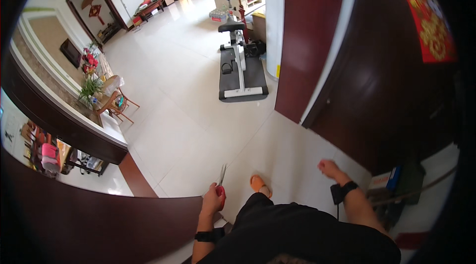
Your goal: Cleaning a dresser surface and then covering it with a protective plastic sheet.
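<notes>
A pair of scissors (pixel 221 190) with red handles is gripped in my left hand (pixel 211 200), blades pointing forward over the floor. My right hand (pixel 328 169) hangs out to the right at about waist height. Its fingers are curled in, and nothing shows in or beside them. Each wrist wears a black band, and the right one carries a small black box (pixel 338 194).
An exercise bike (pixel 240 65) stands on a dark mat ahead. Dark door panels (pixel 310 40) rise on the right. A dark brown surface (pixel 124 224) lies close by my left arm. Further left are a wooden chair (pixel 121 102) and a potted plant (pixel 91 88). Boxes (pixel 384 182) sit low at right.
</notes>
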Demonstrator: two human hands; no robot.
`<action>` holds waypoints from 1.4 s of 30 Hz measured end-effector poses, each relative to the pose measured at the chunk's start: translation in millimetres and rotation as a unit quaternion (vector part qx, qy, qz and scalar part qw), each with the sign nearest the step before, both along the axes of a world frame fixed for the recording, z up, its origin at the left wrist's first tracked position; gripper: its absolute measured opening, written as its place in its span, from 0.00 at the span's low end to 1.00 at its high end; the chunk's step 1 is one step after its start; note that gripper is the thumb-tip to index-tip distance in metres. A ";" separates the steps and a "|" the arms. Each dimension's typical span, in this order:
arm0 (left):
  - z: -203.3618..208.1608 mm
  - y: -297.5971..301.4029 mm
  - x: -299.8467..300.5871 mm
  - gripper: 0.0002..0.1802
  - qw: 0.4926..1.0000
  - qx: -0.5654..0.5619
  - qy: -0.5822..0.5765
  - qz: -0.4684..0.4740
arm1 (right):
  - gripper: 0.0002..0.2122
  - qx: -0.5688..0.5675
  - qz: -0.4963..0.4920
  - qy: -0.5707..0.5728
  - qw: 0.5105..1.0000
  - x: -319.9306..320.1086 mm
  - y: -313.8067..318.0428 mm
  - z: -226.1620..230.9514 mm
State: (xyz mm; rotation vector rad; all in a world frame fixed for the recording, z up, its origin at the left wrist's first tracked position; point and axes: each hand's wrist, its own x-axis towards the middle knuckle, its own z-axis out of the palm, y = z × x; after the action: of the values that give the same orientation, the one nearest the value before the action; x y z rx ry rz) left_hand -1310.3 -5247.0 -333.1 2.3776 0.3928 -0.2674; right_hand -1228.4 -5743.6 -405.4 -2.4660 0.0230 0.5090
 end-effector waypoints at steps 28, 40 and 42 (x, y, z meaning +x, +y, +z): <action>12.3 281.7 98.0 0.29 0.827 -0.035 0.030 0.561 | 0.15 0.203 0.230 0.090 0.948 600.1 694.7 -14.4; -3.9 502.6 57.4 0.19 0.745 -0.049 -0.017 0.666 | 0.14 0.017 0.679 0.108 0.726 436.8 1058.0 -15.2; 5.9 554.0 34.9 0.19 0.747 -0.053 -0.024 0.662 | 0.15 -0.064 0.738 0.011 0.671 458.2 1072.8 -62.3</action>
State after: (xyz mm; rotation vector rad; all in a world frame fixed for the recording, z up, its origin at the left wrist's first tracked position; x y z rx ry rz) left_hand -1275.4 -4693.0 -327.2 1.4513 1.8043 0.4313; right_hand -770.2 -4670.8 -467.7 -2.0353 -2.0892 1.1437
